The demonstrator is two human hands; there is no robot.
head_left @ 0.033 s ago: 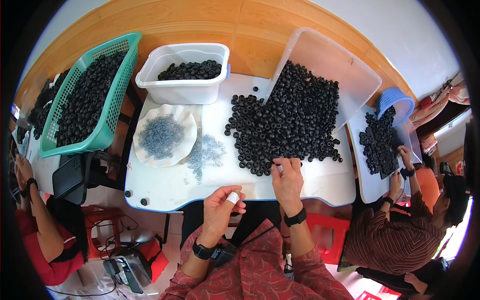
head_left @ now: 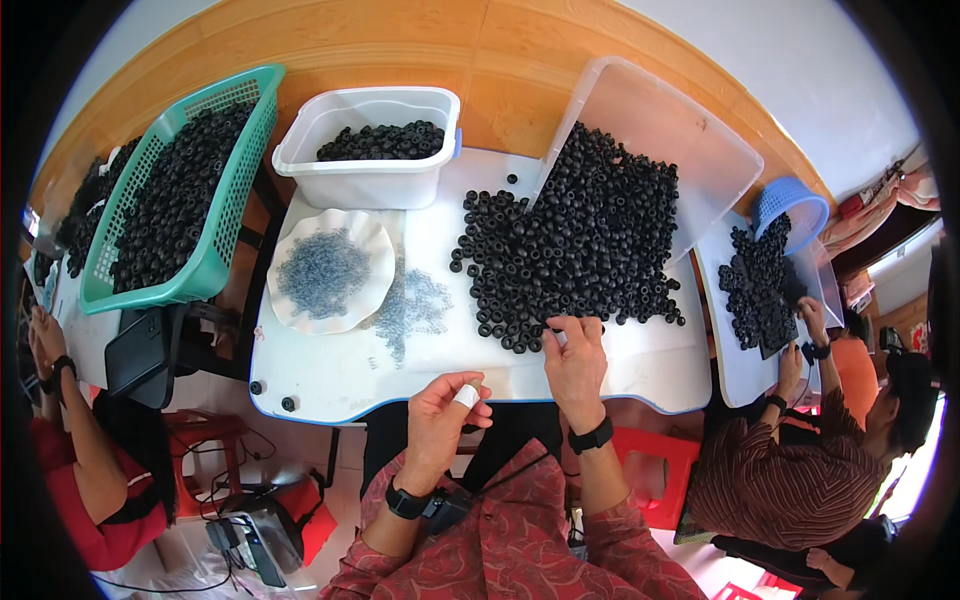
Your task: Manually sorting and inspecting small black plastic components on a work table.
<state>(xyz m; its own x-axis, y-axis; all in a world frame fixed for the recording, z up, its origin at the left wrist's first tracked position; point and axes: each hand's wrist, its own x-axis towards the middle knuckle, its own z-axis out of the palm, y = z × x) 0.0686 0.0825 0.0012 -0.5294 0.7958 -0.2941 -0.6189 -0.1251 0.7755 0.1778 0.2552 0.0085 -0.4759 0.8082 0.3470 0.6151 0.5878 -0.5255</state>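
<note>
My left hand hovers just off the table's front edge, thumb and fingers curled together. One of its fingers has a white wrap near the tip, and whatever they pinch is hidden. At the near edge of a heap of small black rings, my right hand has its fingers bent closed; white shows between thumb and finger, and I cannot make out what it holds. The rings are round with a hole in the middle. Left of the heap, tiny greyish coil-like pieces lie scattered beside a white scalloped plate holding more of them.
A clear plastic bin lies tipped behind the heap. At the back stand a white tub and a green basket with black pieces. Two loose rings sit at the table's left corner. Co-workers sit on both sides, by a blue basket at right.
</note>
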